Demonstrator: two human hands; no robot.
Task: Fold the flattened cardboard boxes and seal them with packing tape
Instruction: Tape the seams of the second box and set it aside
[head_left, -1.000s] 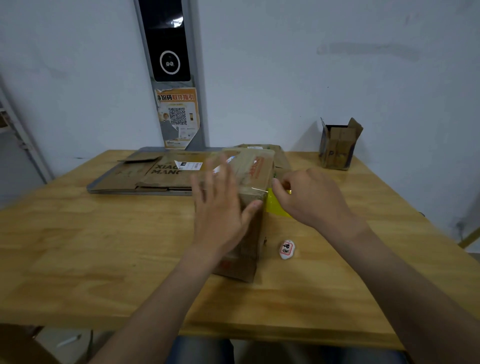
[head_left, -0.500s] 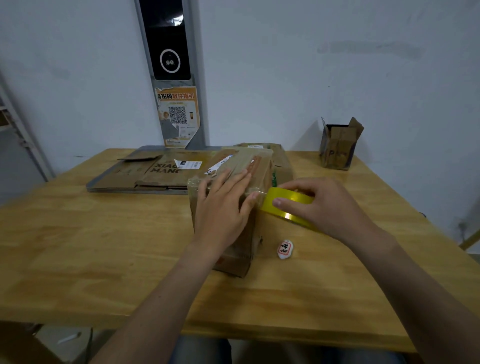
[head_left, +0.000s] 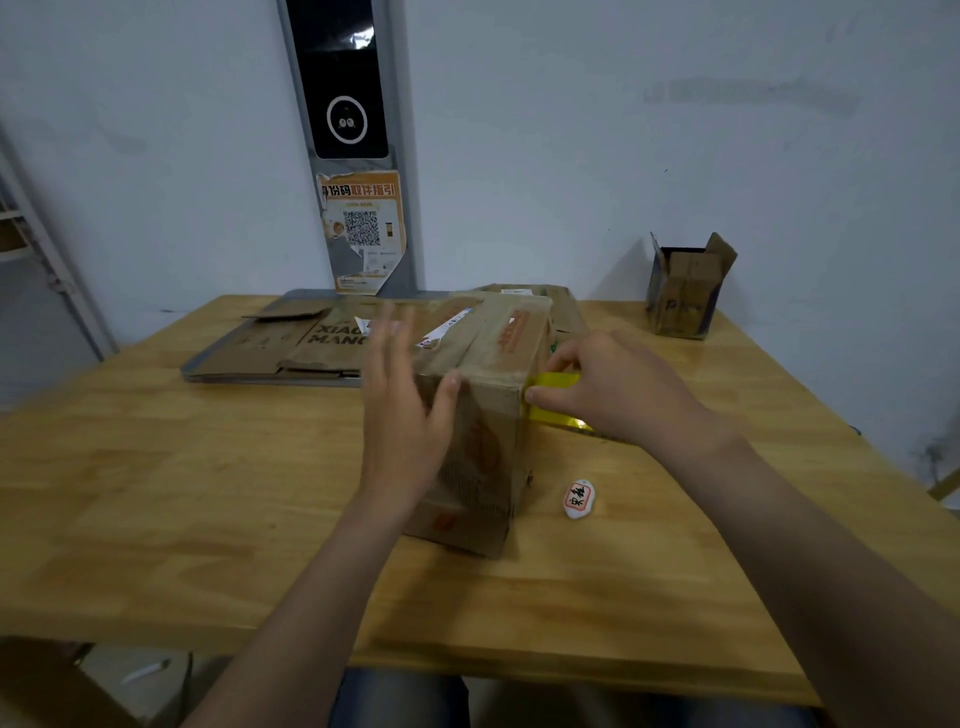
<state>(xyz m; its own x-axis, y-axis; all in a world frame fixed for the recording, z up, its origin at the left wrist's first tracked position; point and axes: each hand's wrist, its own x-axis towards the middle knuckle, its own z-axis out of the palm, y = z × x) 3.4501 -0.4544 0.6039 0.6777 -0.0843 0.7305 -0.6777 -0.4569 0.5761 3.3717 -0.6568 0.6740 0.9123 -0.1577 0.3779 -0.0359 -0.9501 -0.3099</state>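
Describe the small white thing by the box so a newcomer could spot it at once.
On the wooden table, find the cardboard box standing in the middle. Right of its near corner, just nearer the person than the right hand, lies a small white oval object. Unlike the brown cardboard and yellow tape roll nearby, it is white, rounded, with a red-framed dark mark.

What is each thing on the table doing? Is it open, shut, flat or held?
Big box: folded up, top flaps shut.
Tape roll: held at the big box's right side.
Right hand: grips the tape roll.
Left hand: open, fingers spread, blurred.
Flat cardboard: lying unfolded.
Small box: top open.
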